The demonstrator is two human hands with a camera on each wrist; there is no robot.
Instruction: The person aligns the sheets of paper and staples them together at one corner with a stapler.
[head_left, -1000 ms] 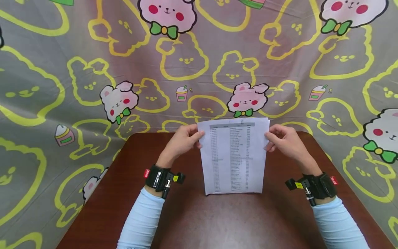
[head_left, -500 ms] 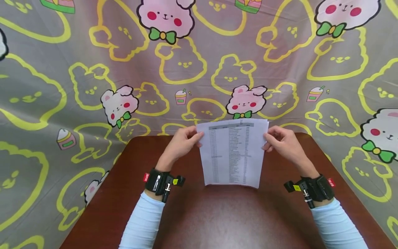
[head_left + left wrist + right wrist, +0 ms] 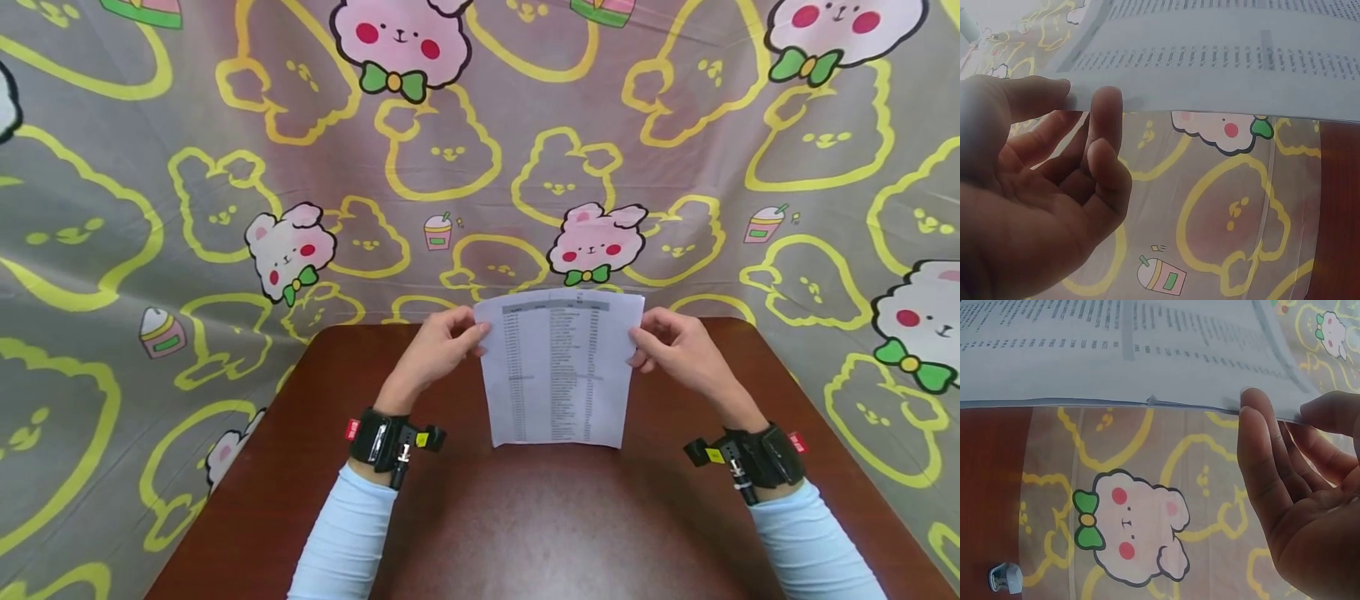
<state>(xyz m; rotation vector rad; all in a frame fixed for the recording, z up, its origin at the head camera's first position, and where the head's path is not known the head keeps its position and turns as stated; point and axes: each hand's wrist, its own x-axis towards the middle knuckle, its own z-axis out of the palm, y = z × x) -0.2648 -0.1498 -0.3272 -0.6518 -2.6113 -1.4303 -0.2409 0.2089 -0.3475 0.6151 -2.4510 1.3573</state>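
A thin stack of printed paper sheets (image 3: 536,371) stands nearly upright above the table, its face with rows of small print and a grey header band turned toward me. My left hand (image 3: 438,350) pinches its left edge near the top between thumb and fingers. At the opposite edge, my right hand (image 3: 686,350) grips at about the same height. In the left wrist view the thumb of the left hand (image 3: 1054,181) lies on the printed side. The right wrist view shows several layers along the edge of the sheets (image 3: 1085,381), beside the right hand (image 3: 1304,481).
A dark brown table (image 3: 517,533) spreads beneath both arms. Behind it hangs a grey curtain (image 3: 480,108) with cartoon rabbits and yellow outlines. In the right wrist view a small pale object (image 3: 1007,577), its kind unclear, lies on the table; the head view does not show it.
The lower edge of the sheets has risen in the head view, and their bottom corners sit higher than a second ago. My right hand has shifted slightly left. Both hands keep their hold.
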